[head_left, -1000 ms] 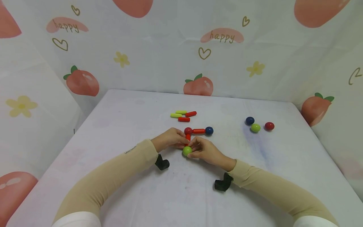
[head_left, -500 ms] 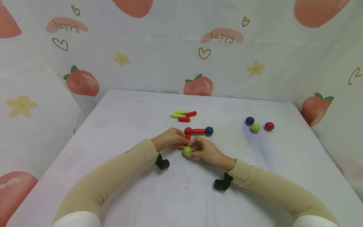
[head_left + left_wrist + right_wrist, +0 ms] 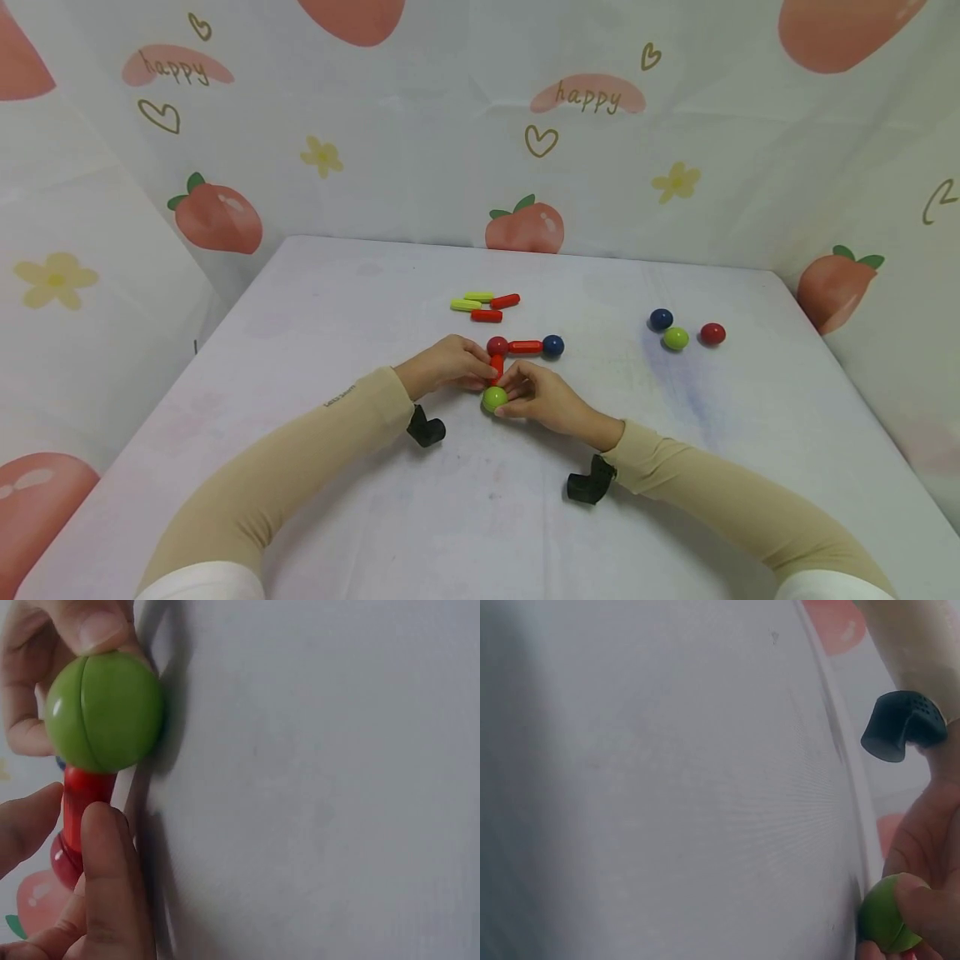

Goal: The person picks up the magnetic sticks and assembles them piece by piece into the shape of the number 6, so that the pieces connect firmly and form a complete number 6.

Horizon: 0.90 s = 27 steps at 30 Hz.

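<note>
In the head view a joined piece lies at the table's middle: a red ball (image 3: 497, 347) links a red rod (image 3: 526, 347) leading to a dark blue ball (image 3: 553, 346), and a second red rod (image 3: 497, 367) leading to a green ball (image 3: 495, 400). My right hand (image 3: 551, 402) pinches the green ball, thumb on its near side. My left hand (image 3: 447, 365) holds the second rod between thumb and fingers, seen close up in the left wrist view around the red rod (image 3: 88, 799). The right wrist view shows the green ball (image 3: 889, 915) under the right thumb.
Behind the piece lie loose yellow-green rods (image 3: 467, 306) and red rods (image 3: 487, 317). Over to the right sit a loose blue ball (image 3: 661, 319), a green ball (image 3: 677, 338) and a red ball (image 3: 712, 334). Black wrist devices (image 3: 591, 482) hang at both cuffs.
My left hand has shifted slightly left and away, its fingers a little looser around the rod. The right hand and the joined piece stay in place.
</note>
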### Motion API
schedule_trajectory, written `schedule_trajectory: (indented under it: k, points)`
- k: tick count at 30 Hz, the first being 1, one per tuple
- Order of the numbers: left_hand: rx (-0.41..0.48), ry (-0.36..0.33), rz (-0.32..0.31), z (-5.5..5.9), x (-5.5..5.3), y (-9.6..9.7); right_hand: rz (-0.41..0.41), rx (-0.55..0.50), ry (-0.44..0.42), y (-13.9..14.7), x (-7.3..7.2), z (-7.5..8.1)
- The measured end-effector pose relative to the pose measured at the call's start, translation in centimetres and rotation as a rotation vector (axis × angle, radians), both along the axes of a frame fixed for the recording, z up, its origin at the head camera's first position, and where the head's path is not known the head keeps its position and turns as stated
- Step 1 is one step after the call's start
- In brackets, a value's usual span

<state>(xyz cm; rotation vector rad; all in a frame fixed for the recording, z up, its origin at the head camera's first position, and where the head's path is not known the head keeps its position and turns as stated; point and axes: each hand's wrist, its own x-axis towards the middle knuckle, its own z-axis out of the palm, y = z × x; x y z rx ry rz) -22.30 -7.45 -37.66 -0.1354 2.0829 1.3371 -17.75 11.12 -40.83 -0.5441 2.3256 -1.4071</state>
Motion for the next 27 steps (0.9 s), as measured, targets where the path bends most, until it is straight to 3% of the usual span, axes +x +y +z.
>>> schedule_trajectory:
  k: [5, 12, 15, 19, 22, 27]
  points:
    - [-0.064, 0.046, -0.022, 0.8, -0.5, -0.8, 0.001, -0.005, 0.004, 0.0, 0.0, 0.1]
    - [-0.100, 0.132, 0.063, 2.2, -2.2, -1.8, -0.006, -0.005, -0.006, -0.1, 0.0, 0.0]
    - [-0.066, 0.222, 0.098, 2.6, -3.2, -2.4, -0.007, -0.004, -0.014, -0.1, 0.0, 0.1]
    - [-0.006, 0.399, 0.116, 2.9, -4.2, -3.4, -0.012, 0.003, -0.019, -0.1, 0.0, 0.2]
    - [-0.021, 0.522, 0.113, 2.7, -5.0, -4.1, -0.016, 0.012, -0.018, 0.0, -0.1, 0.1]
    - [-0.072, 0.616, 0.116, 1.8, -6.5, -4.6, -0.019, 0.024, -0.020, 0.0, -0.1, 0.1]
